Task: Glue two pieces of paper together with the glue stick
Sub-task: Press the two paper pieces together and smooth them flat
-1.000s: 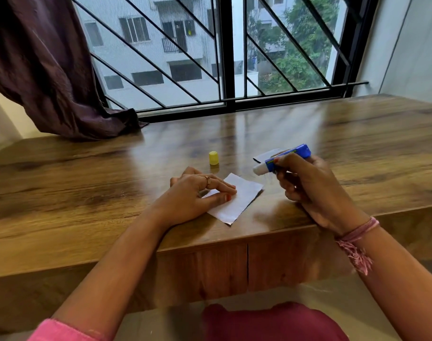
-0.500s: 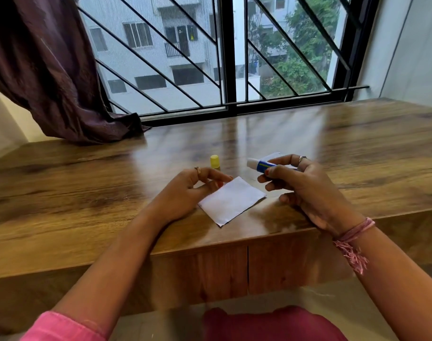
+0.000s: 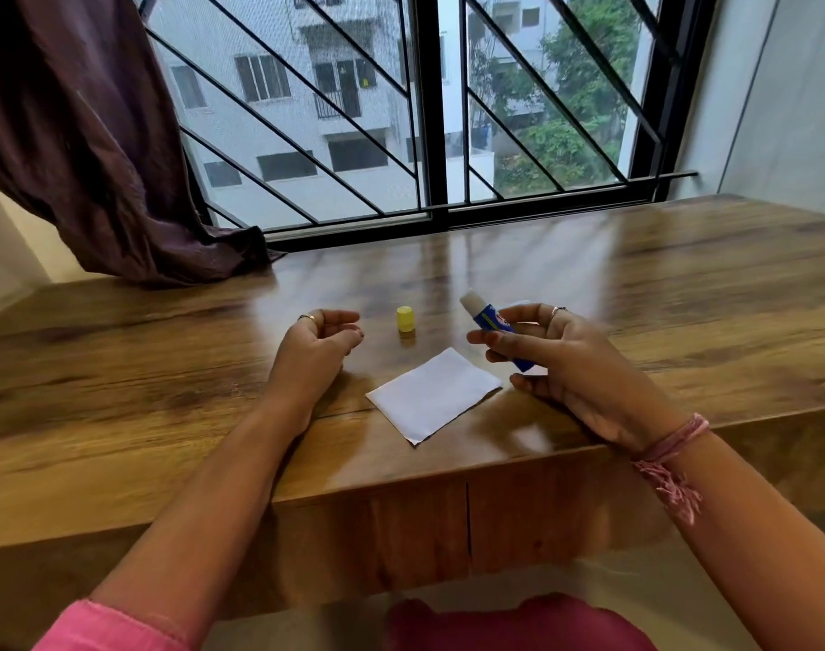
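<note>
The right hand (image 3: pixel 575 364) grips the uncapped glue stick (image 3: pixel 495 324) above the white paper (image 3: pixel 434 394); the left hand (image 3: pixel 314 352) hovers loosely curled, holding nothing. With nothing pinning the paper to the table (image 3: pixel 166 392), gluing could drag or crumple it.

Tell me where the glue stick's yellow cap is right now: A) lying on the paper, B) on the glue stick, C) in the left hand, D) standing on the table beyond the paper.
D: the yellow cap stands alone on the table, beyond the paper; the glue stick in the right hand is uncapped.
</note>
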